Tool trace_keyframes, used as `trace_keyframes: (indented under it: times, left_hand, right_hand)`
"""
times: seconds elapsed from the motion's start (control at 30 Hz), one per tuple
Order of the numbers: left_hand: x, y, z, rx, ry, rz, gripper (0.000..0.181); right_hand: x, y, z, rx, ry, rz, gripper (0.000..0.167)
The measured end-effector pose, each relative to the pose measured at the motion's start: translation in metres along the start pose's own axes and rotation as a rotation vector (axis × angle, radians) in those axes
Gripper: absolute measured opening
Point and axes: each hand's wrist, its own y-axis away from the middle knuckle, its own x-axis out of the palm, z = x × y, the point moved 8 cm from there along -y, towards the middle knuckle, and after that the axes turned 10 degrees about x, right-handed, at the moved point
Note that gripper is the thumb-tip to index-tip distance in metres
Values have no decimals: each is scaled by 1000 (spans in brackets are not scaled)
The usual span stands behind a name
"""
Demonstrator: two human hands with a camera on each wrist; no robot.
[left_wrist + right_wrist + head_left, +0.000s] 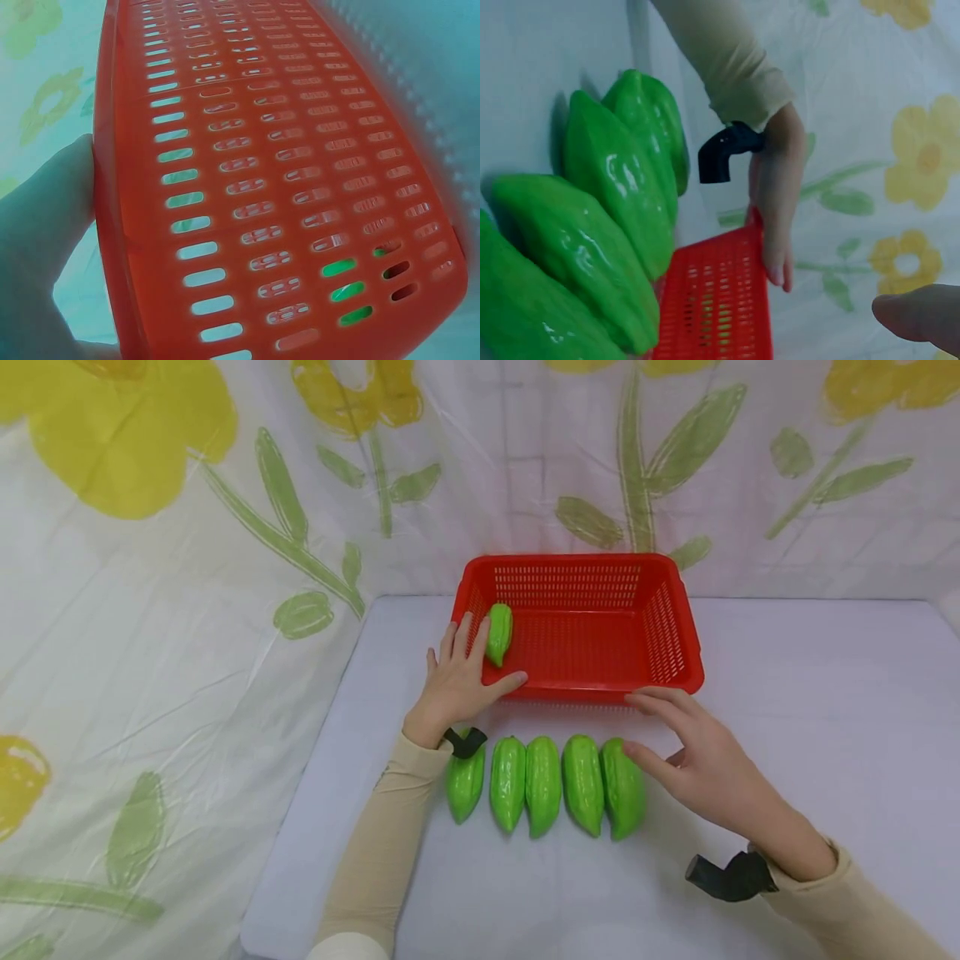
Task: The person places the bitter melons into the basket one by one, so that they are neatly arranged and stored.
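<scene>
Left fingers (pixel 462 639) spread over red basket (pixel 585 689); right fingers (pixel 663 708) parted near green fruits (pixel 543 785); wristband (pixel 467 743) overlapping one

We found white sheeting (pixel 172 602) bounding the space on the left and across the back, printed with large yellow flowers (pixel 120 452) and green stems and leaves (pixel 281 485). We recorded creases on the left-hand expanse. At the back, we noted faint dark lines crossing in a grid and a slight pinkish tint. The table (pixel 810 718) was pale and smooth, its far edge lying along the back sheeting and its near left corner rounded. We observed soft, diffuse light, with a faint bright patch towards the table's near edge. In the left wrist view, we saw the surroundings under a blue-green cast.
</scene>
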Motion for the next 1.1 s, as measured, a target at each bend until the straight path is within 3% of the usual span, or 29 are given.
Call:
trace_keyframes:
  times: [0.53,0.8,1.1]
  left_hand:
    - [1,0,0,-3,-2,5,107]
    - [1,0,-1,1,2,-2,107]
    - [0,0,-1,-7,-11,0,107]
  right_hand:
    - [37,11,-34,93,93,92,65]
    - [55,13,-54,196,102,148,64]
    - [64,11,-56,189,70,175,63]
